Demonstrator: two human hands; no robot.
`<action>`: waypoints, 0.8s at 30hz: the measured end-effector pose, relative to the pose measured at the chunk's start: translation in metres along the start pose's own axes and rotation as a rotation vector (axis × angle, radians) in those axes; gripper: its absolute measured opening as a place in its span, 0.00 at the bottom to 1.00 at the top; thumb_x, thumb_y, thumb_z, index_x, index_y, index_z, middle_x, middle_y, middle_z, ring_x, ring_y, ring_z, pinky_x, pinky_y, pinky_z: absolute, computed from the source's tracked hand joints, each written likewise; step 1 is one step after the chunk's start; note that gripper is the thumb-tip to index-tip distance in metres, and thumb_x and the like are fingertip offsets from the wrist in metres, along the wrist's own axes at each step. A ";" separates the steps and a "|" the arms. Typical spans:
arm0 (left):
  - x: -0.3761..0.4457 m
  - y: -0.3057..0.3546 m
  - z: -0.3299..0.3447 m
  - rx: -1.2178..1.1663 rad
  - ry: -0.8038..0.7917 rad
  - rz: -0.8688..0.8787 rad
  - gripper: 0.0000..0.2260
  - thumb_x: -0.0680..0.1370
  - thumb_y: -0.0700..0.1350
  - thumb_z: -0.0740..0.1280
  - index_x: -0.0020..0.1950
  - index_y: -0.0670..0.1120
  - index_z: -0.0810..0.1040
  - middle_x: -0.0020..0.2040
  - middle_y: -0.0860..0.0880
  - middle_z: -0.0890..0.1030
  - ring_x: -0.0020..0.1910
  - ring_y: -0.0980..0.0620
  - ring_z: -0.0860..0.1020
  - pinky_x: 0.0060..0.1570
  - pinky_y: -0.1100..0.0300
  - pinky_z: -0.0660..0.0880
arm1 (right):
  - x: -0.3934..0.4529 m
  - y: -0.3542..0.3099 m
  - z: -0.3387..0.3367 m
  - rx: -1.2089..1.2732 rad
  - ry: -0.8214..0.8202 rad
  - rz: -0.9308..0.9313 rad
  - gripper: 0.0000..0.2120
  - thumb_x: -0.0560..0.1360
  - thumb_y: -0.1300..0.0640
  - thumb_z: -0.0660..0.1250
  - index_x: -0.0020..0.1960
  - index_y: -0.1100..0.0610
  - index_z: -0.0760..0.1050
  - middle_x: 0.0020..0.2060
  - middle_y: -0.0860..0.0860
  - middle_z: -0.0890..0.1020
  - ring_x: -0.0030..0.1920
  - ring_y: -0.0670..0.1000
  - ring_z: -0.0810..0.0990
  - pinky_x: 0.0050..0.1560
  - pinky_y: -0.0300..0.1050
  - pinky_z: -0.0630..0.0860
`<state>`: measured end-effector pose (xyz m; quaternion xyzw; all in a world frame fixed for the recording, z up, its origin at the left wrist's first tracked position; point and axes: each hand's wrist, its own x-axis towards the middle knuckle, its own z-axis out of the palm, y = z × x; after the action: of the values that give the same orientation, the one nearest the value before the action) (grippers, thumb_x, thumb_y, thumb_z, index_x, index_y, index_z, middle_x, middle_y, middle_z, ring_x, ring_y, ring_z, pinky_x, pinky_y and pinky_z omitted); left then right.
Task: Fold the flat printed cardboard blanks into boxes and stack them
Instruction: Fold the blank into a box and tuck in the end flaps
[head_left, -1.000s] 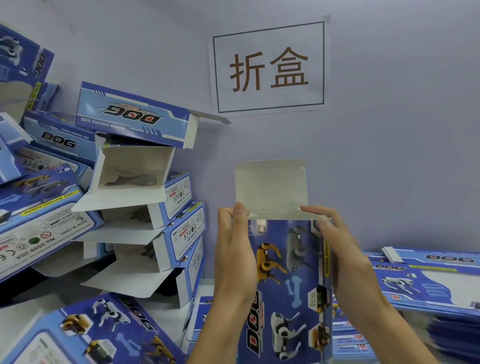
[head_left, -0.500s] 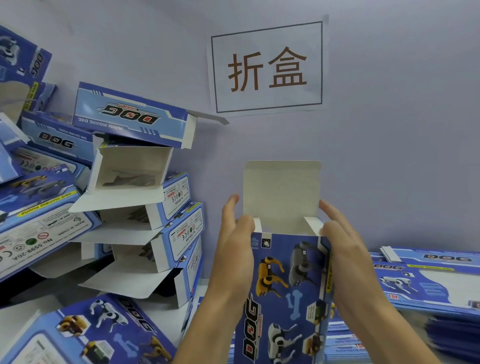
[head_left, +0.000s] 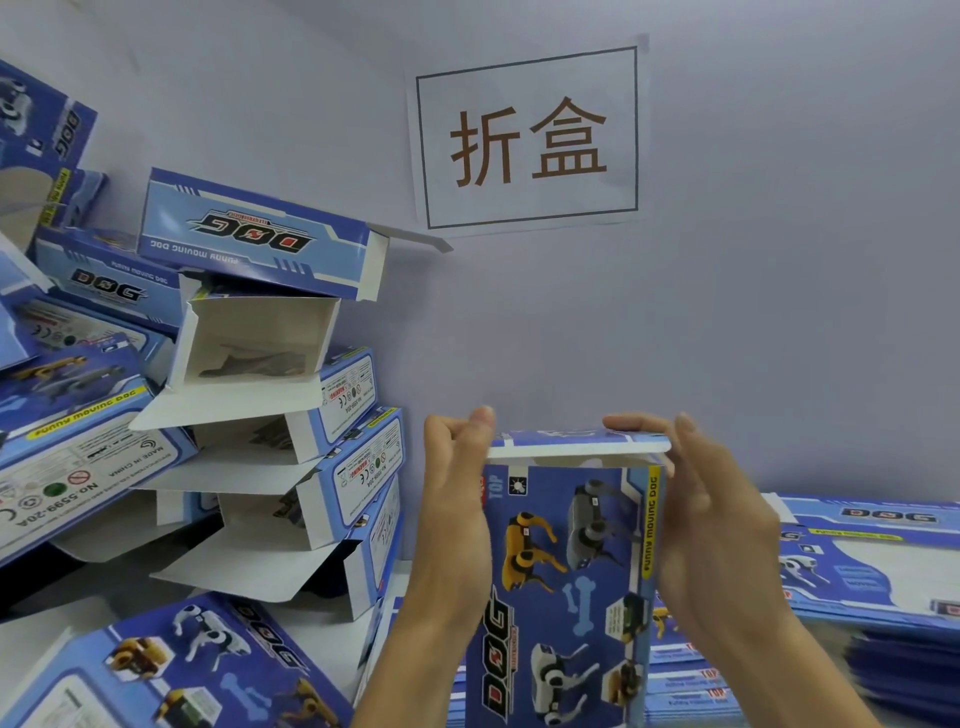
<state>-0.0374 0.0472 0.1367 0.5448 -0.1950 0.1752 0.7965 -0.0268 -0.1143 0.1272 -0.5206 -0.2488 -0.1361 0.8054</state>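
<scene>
I hold a blue printed box (head_left: 566, 582) with toy-dog pictures upright in front of me. Its top flap (head_left: 576, 446) is folded down almost flat over the opening. My left hand (head_left: 452, 514) grips the box's left side, thumb and fingertips at the flap's left end. My right hand (head_left: 711, 525) holds the right side, its fingers lying over the flap's right end. Folded boxes (head_left: 260, 244) are piled at the left, several with open ends. Flat blanks (head_left: 872, 561) lie stacked at the right.
A pale wall with a paper sign (head_left: 527, 137) stands close behind the box. More folded boxes (head_left: 171, 670) lie at the lower left on the white table (head_left: 31, 644). Other flat blanks (head_left: 685, 686) lie under the held box.
The top flap stood upright with its white inside facing me; now it is bent down over the opening. Both hands moved up to the flap's ends.
</scene>
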 end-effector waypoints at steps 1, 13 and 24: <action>0.000 0.000 0.001 0.010 -0.029 0.006 0.21 0.64 0.62 0.68 0.49 0.50 0.70 0.42 0.44 0.83 0.40 0.44 0.86 0.33 0.56 0.81 | 0.003 -0.003 0.004 -0.028 -0.002 0.001 0.15 0.74 0.52 0.69 0.54 0.62 0.76 0.38 0.49 0.86 0.40 0.46 0.85 0.39 0.38 0.80; 0.007 -0.004 -0.006 0.084 -0.092 0.099 0.10 0.71 0.59 0.66 0.47 0.56 0.77 0.43 0.46 0.85 0.42 0.44 0.86 0.34 0.58 0.81 | -0.004 0.005 0.011 -0.087 0.072 -0.108 0.16 0.69 0.43 0.67 0.54 0.48 0.78 0.48 0.57 0.84 0.49 0.60 0.85 0.42 0.57 0.84; 0.005 -0.005 -0.007 0.068 -0.114 0.083 0.10 0.72 0.57 0.67 0.49 0.55 0.78 0.45 0.45 0.85 0.45 0.43 0.86 0.35 0.55 0.82 | -0.005 0.004 0.008 -0.043 0.056 -0.095 0.12 0.70 0.47 0.73 0.50 0.50 0.78 0.47 0.56 0.84 0.47 0.60 0.86 0.39 0.54 0.84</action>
<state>-0.0293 0.0527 0.1325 0.5723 -0.2562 0.1834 0.7571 -0.0310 -0.1053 0.1237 -0.5214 -0.2476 -0.1939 0.7932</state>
